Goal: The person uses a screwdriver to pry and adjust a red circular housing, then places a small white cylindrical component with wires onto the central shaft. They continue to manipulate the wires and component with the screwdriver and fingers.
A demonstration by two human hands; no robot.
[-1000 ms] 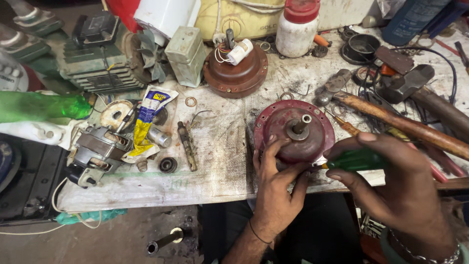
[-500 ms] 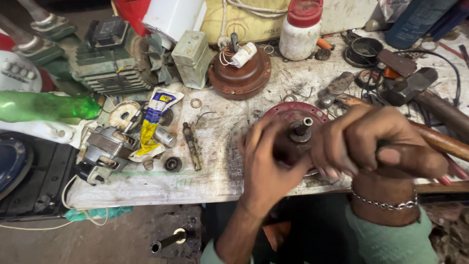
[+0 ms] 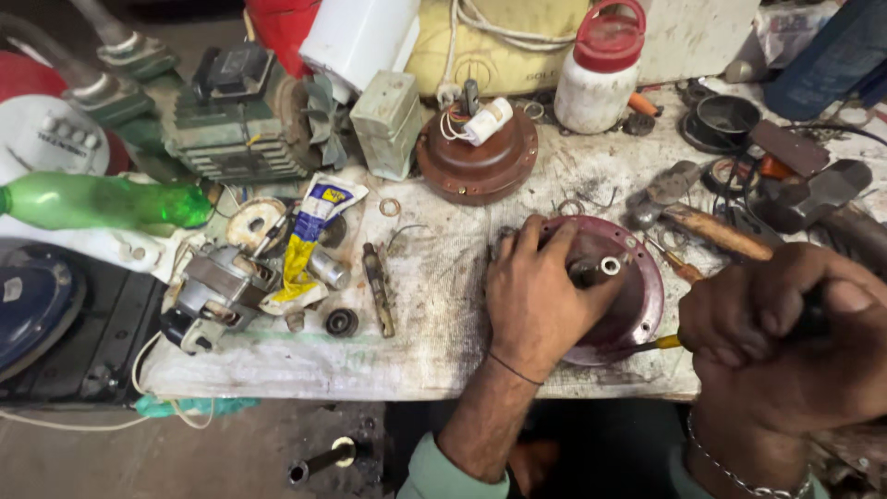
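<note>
Left hand (image 3: 539,294) lies palm-down on the maroon motor cover (image 3: 637,286), grip closed around its hub; fingers wrap the centre, so the hub itself is mostly hidden. Only the shaft end (image 3: 610,266) shows, poking out just past the fingertips. The cover sits flat on the tabletop (image 3: 434,323), near its front edge, under and right of this grip.

Right hand (image 3: 785,337) is fisted, grip closed on a screwdriver (image 3: 658,344). The handle is buried in the fist; only a yellow collar and a short length of dark shank emerge toward the left. The tip meets the cover's lower rim, but the contact point is in shadow and hard to make out. A chain bracelet (image 3: 739,471) hangs at this wrist, partly cut off by the frame bottom.

Beyond the left grip: a second brown motor cover (image 3: 476,162) with a white capacitor (image 3: 488,120) on top. Above the right grip: a wooden-handled hammer (image 3: 716,231), its handle passing behind the fist. Far left of both grips: a glue tube (image 3: 309,236) and a green bottle (image 3: 102,201).
</note>
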